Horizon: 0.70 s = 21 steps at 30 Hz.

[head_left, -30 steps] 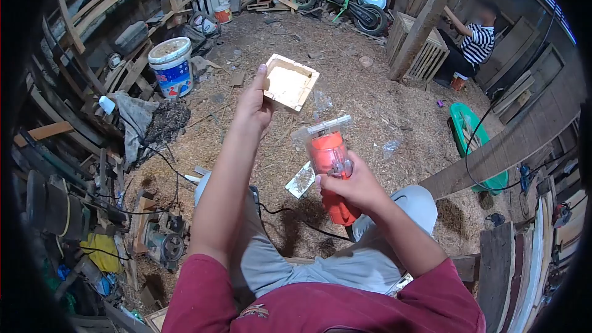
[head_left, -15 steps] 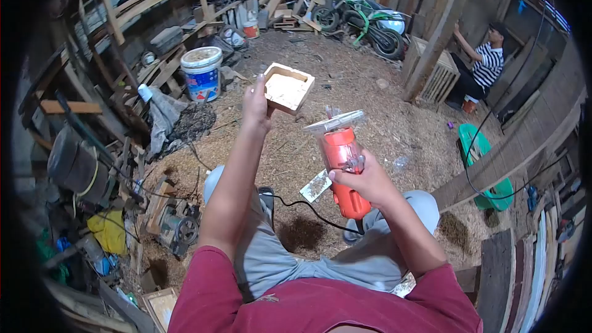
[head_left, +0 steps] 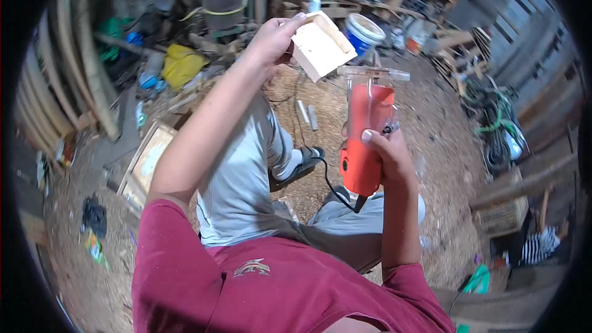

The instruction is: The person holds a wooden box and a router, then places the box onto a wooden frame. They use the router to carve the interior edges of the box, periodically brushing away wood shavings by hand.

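Note:
Raised at the upper middle, my left hand (head_left: 275,40) is closed on the left edge of a pale wooden box (head_left: 320,49), a shallow square piece with a rim, held tilted. My right hand (head_left: 390,151) wraps round the body of an orange power router (head_left: 364,163). The router stands nearly upright, its clear base plate (head_left: 376,74) at the top beside the box's lower right corner. A black cord runs from its bottom end towards my foot.
A blue and white bucket (head_left: 364,34) stands behind the box. A wooden frame (head_left: 145,160) lies at my left, with a yellow bag (head_left: 184,66) beyond. At the far right are a motorcycle (head_left: 502,129), a slatted crate (head_left: 502,216) and a person in a striped shirt (head_left: 541,245).
The view has swung to the left and tilted. The box is tipped at a new angle, and the router is more upright, with its base plate closer to the box.

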Each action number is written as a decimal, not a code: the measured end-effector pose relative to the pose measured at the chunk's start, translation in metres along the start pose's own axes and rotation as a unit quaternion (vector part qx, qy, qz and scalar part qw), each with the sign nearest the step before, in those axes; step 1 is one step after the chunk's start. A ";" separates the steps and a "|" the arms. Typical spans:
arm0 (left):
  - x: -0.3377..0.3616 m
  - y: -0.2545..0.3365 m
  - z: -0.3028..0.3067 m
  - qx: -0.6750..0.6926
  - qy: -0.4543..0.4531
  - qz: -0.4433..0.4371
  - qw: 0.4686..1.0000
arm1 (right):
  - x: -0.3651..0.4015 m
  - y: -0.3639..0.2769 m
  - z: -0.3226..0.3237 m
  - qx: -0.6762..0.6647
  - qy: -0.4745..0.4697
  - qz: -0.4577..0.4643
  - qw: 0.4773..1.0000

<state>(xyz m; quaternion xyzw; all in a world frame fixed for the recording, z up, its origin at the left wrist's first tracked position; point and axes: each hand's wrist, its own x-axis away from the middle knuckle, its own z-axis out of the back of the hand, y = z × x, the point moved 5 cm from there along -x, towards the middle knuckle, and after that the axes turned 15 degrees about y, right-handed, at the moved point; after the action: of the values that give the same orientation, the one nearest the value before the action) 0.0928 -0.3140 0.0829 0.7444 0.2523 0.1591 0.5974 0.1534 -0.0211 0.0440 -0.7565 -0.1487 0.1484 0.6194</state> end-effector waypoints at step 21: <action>0.002 0.012 0.226 -0.015 0.202 0.020 0.979 | -0.020 0.029 -0.115 0.117 -0.079 -0.102 0.985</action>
<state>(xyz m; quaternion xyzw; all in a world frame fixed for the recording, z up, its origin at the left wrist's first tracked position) 0.2180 -0.4979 0.0409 0.6930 0.3503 0.3216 0.5419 0.1833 -0.1371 0.0377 -0.6455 -0.2549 0.1600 0.7020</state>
